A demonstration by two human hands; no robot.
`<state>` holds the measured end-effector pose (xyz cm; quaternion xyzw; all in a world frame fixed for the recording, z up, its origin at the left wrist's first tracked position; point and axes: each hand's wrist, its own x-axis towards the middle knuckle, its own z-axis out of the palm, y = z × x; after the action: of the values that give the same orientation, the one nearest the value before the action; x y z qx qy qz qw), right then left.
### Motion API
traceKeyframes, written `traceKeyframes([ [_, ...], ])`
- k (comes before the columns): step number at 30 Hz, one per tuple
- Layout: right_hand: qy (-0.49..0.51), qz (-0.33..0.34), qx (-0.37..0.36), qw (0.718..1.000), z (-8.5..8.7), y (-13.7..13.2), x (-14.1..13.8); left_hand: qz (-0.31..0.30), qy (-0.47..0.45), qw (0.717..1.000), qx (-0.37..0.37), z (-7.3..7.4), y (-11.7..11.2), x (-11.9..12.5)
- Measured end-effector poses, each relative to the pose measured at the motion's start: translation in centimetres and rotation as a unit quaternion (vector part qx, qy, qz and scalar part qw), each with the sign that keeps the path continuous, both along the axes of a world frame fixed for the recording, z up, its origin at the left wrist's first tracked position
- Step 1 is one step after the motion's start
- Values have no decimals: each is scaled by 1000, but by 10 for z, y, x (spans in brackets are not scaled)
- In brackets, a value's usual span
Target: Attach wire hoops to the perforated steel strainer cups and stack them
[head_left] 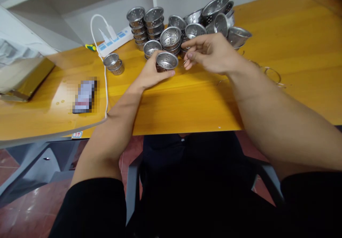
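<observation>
My left hand (153, 72) is closed around a small round metal strainer cup (167, 66) with holes in its wall, its mouth facing up. Just to the right, my right hand (204, 54) hovers above the table with thumb and fingers pinched together. A thin shiny wire-like piece (185, 62) shows at its fingertips, apart from the cup. Behind both hands, several similar strainer cups (170, 37) stand in stacks. Two more stacked strainer cups (113, 63) are off to the left.
Larger perforated metal bowls (215, 8) lean in a pile at the back. Thin wire loops (272, 74) lie on the yellow table (299, 52). A power strip (116, 40), its white cable, a yellow-green tool (91, 47), a blurred phone (85, 96) and a box (24, 74) occupy the left.
</observation>
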<state>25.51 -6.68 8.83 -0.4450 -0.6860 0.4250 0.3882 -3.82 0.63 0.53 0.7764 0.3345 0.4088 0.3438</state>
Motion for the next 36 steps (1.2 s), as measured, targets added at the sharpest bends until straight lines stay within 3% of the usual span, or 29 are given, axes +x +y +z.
traceKeyframes([
  [7,-16,1,21,1000,-10,2,-4,-107,-8,992,-73,19,-24,7],
  [14,-68,4,67,995,-22,5,-8,-126,-18,984,-124,25,-32,11],
  [18,-35,13,112,993,-36,20,-7,-155,10,980,-125,29,-34,9],
  [24,28,44,146,988,-58,44,-1,-148,10,979,-141,32,-37,10],
  [30,74,70,122,987,-55,44,1,-147,-5,979,-141,28,-32,8],
  [36,201,101,76,971,-47,38,2,-136,-103,975,-142,30,-33,9],
])
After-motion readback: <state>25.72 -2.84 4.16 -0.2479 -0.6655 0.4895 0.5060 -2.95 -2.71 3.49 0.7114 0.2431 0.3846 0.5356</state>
